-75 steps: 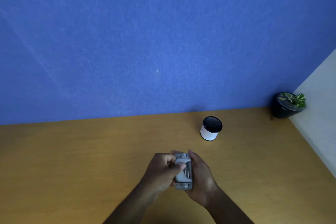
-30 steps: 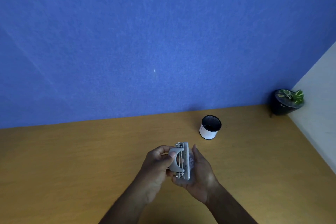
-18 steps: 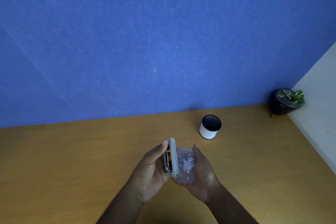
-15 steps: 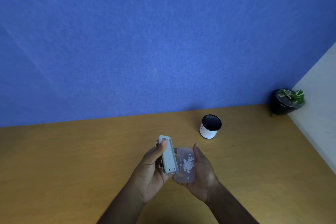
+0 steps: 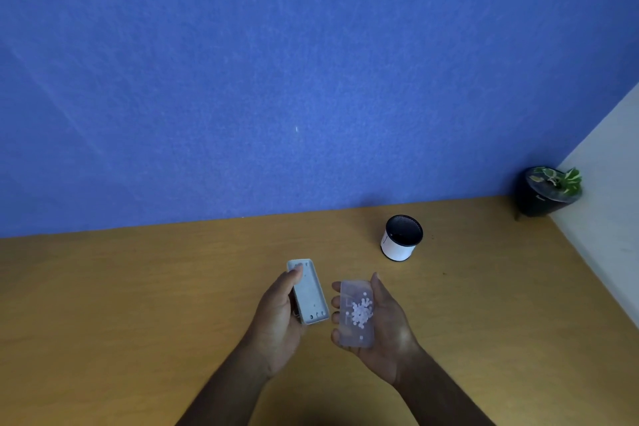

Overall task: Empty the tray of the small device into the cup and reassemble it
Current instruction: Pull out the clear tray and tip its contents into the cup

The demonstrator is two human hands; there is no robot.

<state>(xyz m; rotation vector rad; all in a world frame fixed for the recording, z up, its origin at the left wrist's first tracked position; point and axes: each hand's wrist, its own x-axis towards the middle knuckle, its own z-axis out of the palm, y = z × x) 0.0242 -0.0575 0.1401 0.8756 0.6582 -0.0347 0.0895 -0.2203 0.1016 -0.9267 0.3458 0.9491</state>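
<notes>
L hand (image 5: 276, 318) is palm-right, wrist low, forearm coming in from near-centre. Its fingers are wrapped round the back of the device body (image 5: 308, 290), thumb tip pressed on the upper face near the far end, so they're clamped on it. Body is a grey oblong held lengthwise, near-to-far, tilted a bit w/ far end leaning left. Flat underside faces the camera; a few small dark marks at its near end.

R hand (image 5: 383, 322) is palm-up, cupped, forearm in from near-right. The tray (image 5: 357, 313) lies flat in the palm. It's clear/translucent, rectangular, long axis near-to-far. R fingers (image 5: 337, 304) curl up along the tray's left edge and the thumb stands along its right edge at the far end, so closed lightly on the tray from both sides. Small white paper dots (image 5: 360, 313) sit clumped in the tray's middle, a couple of strays toward the near end.

Body and tray are apart, narrow gap between them, side by side above the bench (image 5: 138, 304). Can't tell height off the bench.

Cup (image 5: 401, 238) stands upright on the bench, far-right of the R hand, well apart from it. White wall, dark inside, contents not resolvable.

Potted plant (image 5: 549, 190) sits at the far-right bench corner against the blue wall (image 5: 276, 62).
</notes>
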